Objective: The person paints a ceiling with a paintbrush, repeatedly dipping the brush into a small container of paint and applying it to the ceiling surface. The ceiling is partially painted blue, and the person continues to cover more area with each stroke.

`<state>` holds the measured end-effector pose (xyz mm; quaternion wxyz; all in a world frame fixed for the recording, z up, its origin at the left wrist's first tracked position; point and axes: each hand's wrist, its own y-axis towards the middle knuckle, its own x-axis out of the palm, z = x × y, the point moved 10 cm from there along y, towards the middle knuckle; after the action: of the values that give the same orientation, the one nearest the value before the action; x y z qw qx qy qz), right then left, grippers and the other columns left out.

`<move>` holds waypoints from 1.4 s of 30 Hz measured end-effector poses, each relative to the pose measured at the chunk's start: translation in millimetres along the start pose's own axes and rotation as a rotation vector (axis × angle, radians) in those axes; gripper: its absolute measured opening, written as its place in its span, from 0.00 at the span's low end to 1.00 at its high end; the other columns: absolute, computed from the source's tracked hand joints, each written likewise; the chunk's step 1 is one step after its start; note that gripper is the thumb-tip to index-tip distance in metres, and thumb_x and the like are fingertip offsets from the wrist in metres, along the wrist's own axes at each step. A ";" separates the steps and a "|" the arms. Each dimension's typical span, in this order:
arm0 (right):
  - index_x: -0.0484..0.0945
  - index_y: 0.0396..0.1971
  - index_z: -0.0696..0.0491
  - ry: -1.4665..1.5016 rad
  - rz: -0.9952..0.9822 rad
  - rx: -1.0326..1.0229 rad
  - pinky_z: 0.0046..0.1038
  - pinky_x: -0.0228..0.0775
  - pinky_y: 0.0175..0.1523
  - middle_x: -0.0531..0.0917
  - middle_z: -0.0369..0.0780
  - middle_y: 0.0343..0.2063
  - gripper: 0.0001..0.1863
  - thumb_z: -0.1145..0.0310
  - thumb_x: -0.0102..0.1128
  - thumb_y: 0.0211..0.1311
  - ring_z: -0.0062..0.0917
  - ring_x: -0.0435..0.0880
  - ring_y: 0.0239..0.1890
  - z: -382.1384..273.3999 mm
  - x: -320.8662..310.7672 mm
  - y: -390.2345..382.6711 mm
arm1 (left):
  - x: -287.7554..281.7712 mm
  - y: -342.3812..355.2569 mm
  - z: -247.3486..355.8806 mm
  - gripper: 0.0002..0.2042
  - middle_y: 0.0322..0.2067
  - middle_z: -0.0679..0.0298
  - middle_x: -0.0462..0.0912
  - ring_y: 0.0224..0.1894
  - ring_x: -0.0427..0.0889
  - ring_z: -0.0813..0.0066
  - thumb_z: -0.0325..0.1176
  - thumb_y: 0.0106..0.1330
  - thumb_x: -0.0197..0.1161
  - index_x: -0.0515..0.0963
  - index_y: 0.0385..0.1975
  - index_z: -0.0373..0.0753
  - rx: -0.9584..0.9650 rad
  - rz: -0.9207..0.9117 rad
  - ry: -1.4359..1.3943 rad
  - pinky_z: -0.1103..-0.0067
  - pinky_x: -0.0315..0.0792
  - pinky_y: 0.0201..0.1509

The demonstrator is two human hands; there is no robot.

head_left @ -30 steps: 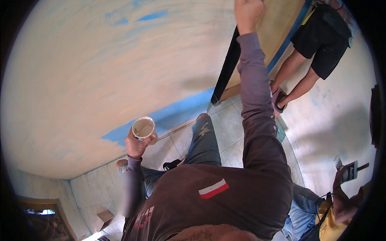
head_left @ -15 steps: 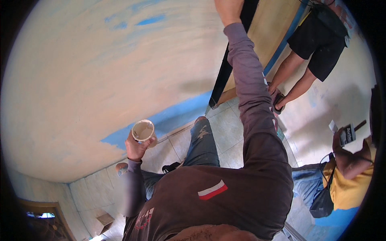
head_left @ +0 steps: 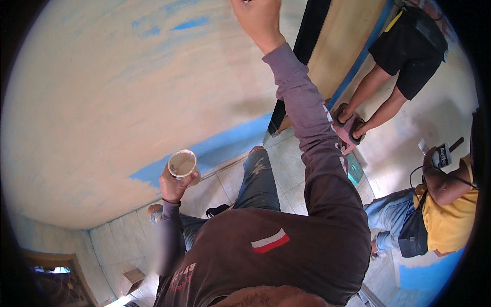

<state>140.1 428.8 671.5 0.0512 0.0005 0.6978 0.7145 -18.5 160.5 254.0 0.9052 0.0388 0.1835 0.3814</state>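
Reading the clock from the middle of the view, one wooden frame (head_left: pixel 83 276) sits at 8 o'clock. The left hand (head_left: pixel 174 188), also toward 8, has its fingers curled around one round, off-white tub (head_left: pixel 194 176) at 9 o'clock, open-topped, with a pale, smeared inside. One blue band (head_left: pixel 225 143) crosses the pale wall (head_left: pixel 102 112) at the tub's 2 o'clock. The right hand (head_left: pixel 258 25) is raised at 12; its fingers are cut off, so I cannot tell their state. Two other people follow: one in black shorts (head_left: pixel 409 53) at 2, one in a yellow shirt (head_left: pixel 450 225) between 3 and 4.
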 end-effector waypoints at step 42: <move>0.83 0.35 0.56 1.053 0.022 0.814 0.17 0.61 0.28 0.80 0.31 0.24 0.11 0.65 0.61 0.76 0.11 0.73 0.24 95.6 84.4 -131.7 | 15.0 11.0 17.0 0.43 0.48 0.53 0.89 0.51 0.89 0.64 0.45 0.45 0.88 0.75 0.60 0.31 0.118 -0.094 0.079 0.70 0.83 0.54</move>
<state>72.6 533.1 536.8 -0.3081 -0.3221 0.8436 0.2994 -10.2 180.1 267.6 0.9102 0.0682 0.2428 0.3284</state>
